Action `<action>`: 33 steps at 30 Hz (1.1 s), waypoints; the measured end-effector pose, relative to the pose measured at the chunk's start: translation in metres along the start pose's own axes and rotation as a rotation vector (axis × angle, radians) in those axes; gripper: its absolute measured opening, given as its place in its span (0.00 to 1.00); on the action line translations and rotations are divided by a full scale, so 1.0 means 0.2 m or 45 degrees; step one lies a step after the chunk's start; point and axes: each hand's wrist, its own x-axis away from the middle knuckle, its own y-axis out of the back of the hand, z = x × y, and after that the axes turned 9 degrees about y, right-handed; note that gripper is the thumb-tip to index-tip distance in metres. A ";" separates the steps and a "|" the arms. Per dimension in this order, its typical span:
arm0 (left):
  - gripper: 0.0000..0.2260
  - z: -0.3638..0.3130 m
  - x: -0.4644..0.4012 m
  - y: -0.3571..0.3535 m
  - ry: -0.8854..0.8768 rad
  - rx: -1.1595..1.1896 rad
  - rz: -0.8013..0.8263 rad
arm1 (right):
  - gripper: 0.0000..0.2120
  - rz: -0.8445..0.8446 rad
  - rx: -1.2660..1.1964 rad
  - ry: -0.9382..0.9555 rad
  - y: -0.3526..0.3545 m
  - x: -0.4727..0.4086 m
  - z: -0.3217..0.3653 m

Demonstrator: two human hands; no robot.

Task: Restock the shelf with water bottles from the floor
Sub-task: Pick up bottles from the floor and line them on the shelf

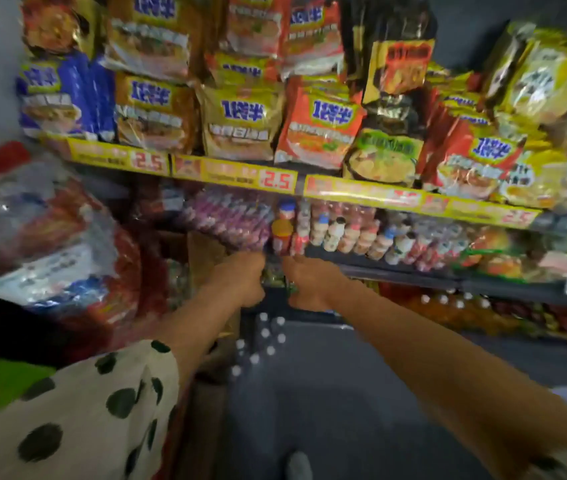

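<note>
Reaching forward together, the left hand (240,278) and right hand (309,282) met at the front edge of the middle shelf (413,271), just below a row of small drink bottles (344,233). Something greenish sat between the two palms, probably bracketed from both sides so it could slide in level, but blur hid what it was. Each hand's fingers looked curled inward; whether either grip actually pinched that item I could not tell. The water bottles (261,341), seen only as a cluster of white caps, stood on the floor (361,393) directly beneath the wrists, close to the shelf base, so restocking appeared barely begun. Noodle packets (240,123) crowded the tier above.
</note>
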 end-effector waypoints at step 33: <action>0.21 0.49 -1.06 -2.72 0.314 0.100 0.339 | 0.25 0.354 -0.190 0.012 -2.76 -1.06 -0.70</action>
